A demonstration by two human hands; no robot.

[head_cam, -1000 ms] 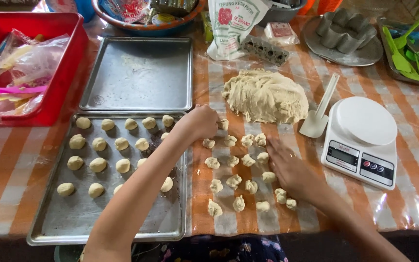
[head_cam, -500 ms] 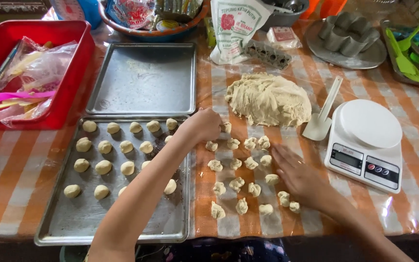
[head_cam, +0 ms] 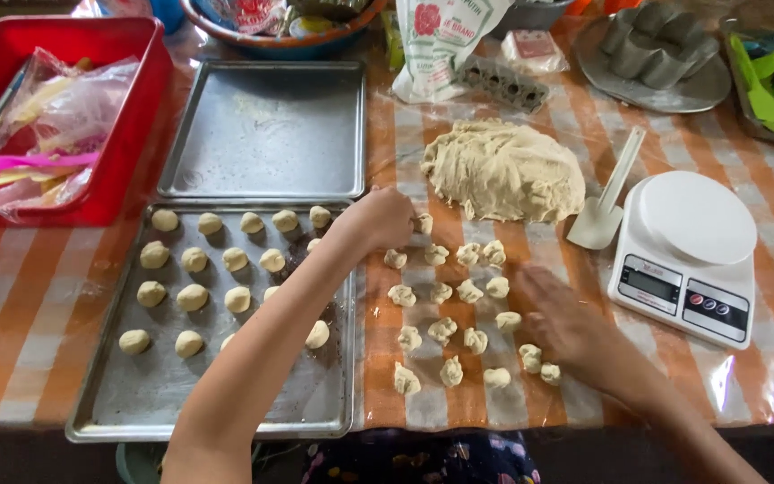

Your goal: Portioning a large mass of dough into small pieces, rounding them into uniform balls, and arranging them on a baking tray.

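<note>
- Nearest the camera, a patterned piece of clothing [head_cam: 423,457] is seen at the bottom edge, and both forearms are stretched out over the table [head_cam: 11,358], which is covered in an orange-and-white checked cloth under clear plastic.
- The right hand [head_cam: 566,323] is laid palm down on the cloth, fingers loosely spread and closed on nothing, at the right edge of the rough dough pieces [head_cam: 445,327]; the nearest pieces are touched or just beside its fingers.
- The rough dough pieces are set out in loose rows on the cloth, between the near baking tray [head_cam: 136,403] and the kitchen scale [head_cam: 687,255].
- In the near baking tray, rolled dough balls [head_cam: 194,296] are lined up in rows; the left forearm is passed over the tray's right part.
- The left hand [head_cam: 378,220] is curled at the top left of the rough pieces, fingers drawn together; whether a piece is pinched in them cannot be told.
- Further off, a big lump of dough [head_cam: 503,170] is heaped on the cloth, with a white scraper [head_cam: 606,202] just beside it on the right.
- A second, bare baking tray [head_cam: 266,130] is placed behind the first, and a red tub [head_cam: 136,108] of plastic bags is seen to its left.
- At the far edge, a flour bag [head_cam: 441,40], a bowl [head_cam: 270,40], a metal plate [head_cam: 602,76] of moulds and green utensils [head_cam: 768,85] are found.
</note>
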